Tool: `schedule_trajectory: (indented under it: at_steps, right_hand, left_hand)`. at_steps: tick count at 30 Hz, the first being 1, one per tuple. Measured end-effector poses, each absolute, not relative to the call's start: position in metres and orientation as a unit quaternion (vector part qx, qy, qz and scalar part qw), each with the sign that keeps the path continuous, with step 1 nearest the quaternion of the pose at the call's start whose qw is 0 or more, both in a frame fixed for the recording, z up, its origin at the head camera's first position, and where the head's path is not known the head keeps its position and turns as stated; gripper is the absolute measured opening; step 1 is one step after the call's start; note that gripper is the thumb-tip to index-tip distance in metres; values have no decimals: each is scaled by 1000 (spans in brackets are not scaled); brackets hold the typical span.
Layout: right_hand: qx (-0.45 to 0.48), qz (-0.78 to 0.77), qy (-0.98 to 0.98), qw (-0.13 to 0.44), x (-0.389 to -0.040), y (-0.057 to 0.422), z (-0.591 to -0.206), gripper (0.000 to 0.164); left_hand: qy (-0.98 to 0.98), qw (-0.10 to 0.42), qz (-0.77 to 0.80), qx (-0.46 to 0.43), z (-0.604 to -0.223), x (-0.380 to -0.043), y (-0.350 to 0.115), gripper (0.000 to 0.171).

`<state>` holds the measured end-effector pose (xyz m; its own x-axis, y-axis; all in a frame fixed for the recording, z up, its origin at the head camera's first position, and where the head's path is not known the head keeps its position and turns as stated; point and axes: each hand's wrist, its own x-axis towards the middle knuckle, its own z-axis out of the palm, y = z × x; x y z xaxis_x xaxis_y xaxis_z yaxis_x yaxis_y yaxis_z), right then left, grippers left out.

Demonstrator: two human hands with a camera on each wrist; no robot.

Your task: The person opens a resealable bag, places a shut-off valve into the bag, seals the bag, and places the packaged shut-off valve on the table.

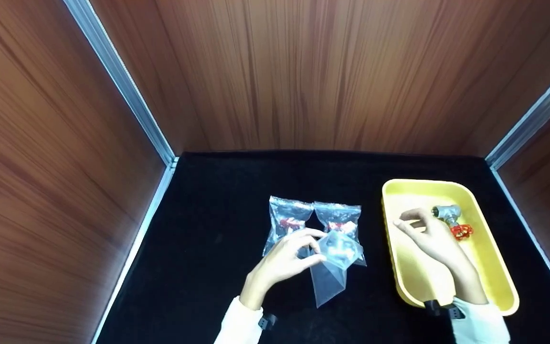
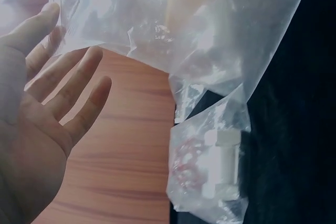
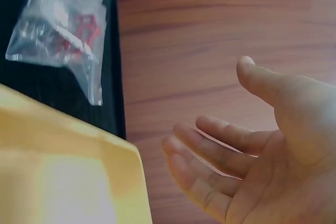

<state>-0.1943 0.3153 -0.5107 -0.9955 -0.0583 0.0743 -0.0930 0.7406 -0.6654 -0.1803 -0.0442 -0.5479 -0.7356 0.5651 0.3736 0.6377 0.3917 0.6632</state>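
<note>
Left hand: the left hand (image 1: 287, 260) held an empty clear zip bag (image 1: 332, 267) above the black mat (image 1: 208, 248), pinching its top edge between thumb and fingertips; in the left wrist view the fingers (image 2: 68, 85) looked fairly straight beside the plastic, so the pinch seemed light.

Right hand: the right hand (image 1: 428, 236) hovered inside the yellow tray (image 1: 494, 267), fingers relaxed and apart, gripping nothing. The right wrist view showed the palm (image 3: 273, 145) open and bare.

Valve: a small metal valve with a red handwheel (image 1: 451, 220) lay in the far part of the tray, just beside the right fingertips. Whether they touched it could not be told.

Packed bags: two sealed bags (image 1: 288, 222), (image 1: 339, 220) lay side by side on the mat, just beyond the held bag, each showing something red inside.

Surroundings: wood-grain walls (image 1: 303, 71) enclosed the mat on three sides.

Risk, bag: the held bag hung limp from one hand, and its mouth did not look spread. A valve brought to it could likely catch on the rim or slide off the plastic.

Risk, grip: so light a pinch could let the film slip under the valve's weight.

Risk, pickup: the handwheel stuck out sideways; a grasp there alone could let the body swing or roll against the tray wall.

Risk, neighbours: the held bag overlapped the near edge of the right-hand packed bag in the head view, so pulling it about could drag that one along.
</note>
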Motion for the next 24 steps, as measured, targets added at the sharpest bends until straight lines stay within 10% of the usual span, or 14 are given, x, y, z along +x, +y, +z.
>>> schedule_trajectory:
  at_steps: [24]
  right_hand:
    - [-1, 304, -948, 95, -234, 396, -511, 75]
  left_hand:
    - [-859, 99, -337, -373, -512, -169, -64, 22]
